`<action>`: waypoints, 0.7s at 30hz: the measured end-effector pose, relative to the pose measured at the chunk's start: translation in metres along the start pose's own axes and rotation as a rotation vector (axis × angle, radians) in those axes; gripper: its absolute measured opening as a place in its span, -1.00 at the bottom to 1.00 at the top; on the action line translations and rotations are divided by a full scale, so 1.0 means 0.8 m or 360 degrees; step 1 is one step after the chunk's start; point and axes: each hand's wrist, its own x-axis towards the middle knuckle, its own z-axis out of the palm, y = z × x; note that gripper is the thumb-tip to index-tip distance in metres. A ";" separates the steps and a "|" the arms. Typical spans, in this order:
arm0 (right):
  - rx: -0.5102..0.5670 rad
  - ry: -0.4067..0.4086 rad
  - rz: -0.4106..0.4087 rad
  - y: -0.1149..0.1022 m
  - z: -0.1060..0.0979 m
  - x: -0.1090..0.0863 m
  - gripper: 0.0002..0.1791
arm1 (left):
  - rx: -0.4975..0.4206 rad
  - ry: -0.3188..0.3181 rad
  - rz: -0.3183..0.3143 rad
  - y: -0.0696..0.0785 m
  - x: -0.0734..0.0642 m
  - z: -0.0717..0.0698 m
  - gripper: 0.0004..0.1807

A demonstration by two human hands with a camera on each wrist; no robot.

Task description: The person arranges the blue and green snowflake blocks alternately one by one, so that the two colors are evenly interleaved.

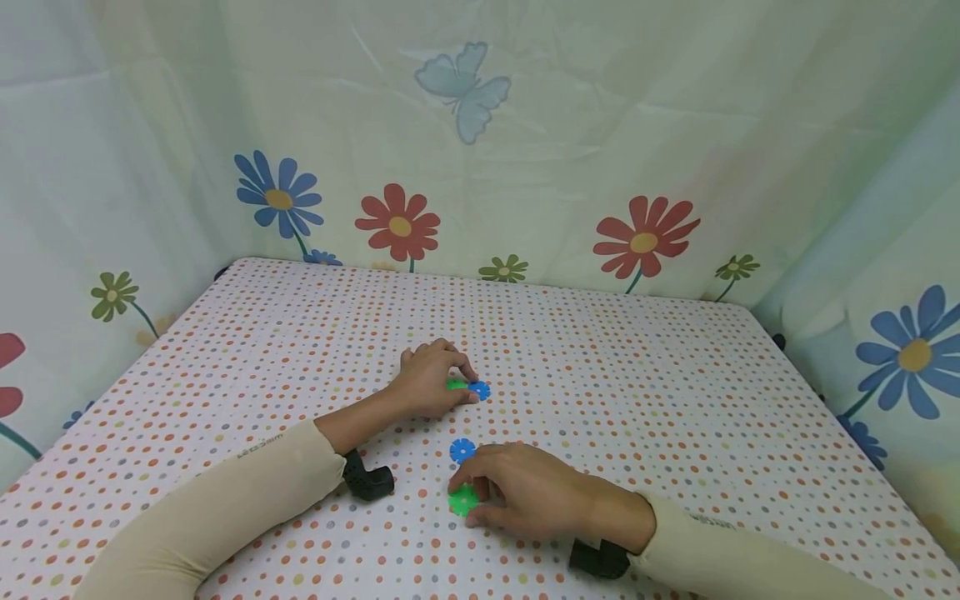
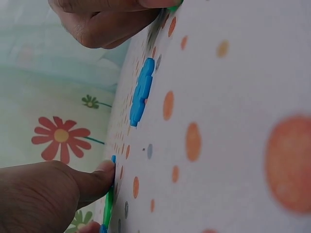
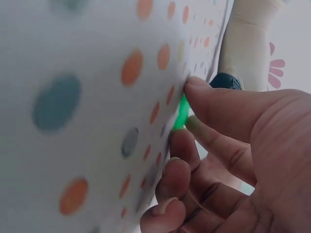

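My left hand (image 1: 435, 382) is over the middle of the table. Its thumb and fingers hold a green notched disc (image 1: 456, 384) and a blue notched disc (image 1: 480, 390) that lie side by side. In the left wrist view, the green disc (image 2: 108, 206) shows edge-on under the thumb, with blue at both ends. Closer to me, my right hand (image 1: 528, 492) pinches another green notched disc (image 1: 463, 501) between thumb and fingers, low at the cloth. A second blue notched disc (image 1: 462, 451) lies flat by itself between the two hands, just beyond the right fingertips.
A white cloth with coloured dots (image 1: 637, 392) covers the table. Curtains printed with flowers and a butterfly (image 1: 465, 92) hang behind and at both sides. Dark wrist devices (image 1: 369, 479) sit under both cream sleeves.
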 end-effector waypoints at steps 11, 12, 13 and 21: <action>0.0019 -0.0084 0.0071 0.006 -0.015 -0.002 -0.79 | -0.0033 0.0010 0.0006 0.001 -0.001 -0.001 -0.83; 0.0017 -0.0099 0.0080 0.006 -0.017 -0.002 -0.78 | -0.0033 0.0009 0.0006 0.001 -0.001 -0.001 -0.83; 0.0013 -0.0114 0.0090 0.006 -0.018 -0.003 -0.77 | -0.0033 0.0011 0.0008 0.001 -0.001 -0.001 -0.84; -0.0001 -0.0155 0.0112 0.006 -0.023 -0.007 -0.76 | -0.0020 0.0002 0.0016 -0.001 0.001 0.000 -0.85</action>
